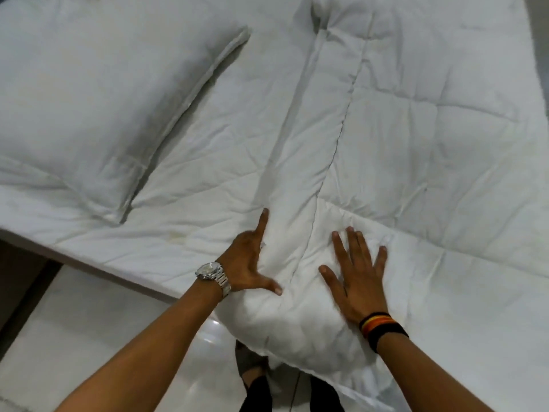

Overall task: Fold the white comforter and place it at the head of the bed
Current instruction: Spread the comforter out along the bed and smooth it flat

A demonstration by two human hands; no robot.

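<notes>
The white quilted comforter point(416, 138) lies folded across the right side of the bed, its folded edge running down the middle of the view and its near end bulging over the bed's side. My left hand point(249, 263), with a silver watch on the wrist, presses flat against the comforter's left edge, fingers spread. My right hand point(356, 278), with striped bands on the wrist, lies palm down on top of the comforter's near end. Neither hand grips the fabric.
A white pillow point(89, 93) lies at the upper left on the white bed sheet point(184, 209). The bed's side edge runs diagonally at lower left, above a glossy white tiled floor point(104, 322). My feet point(252, 370) show below the comforter's overhang.
</notes>
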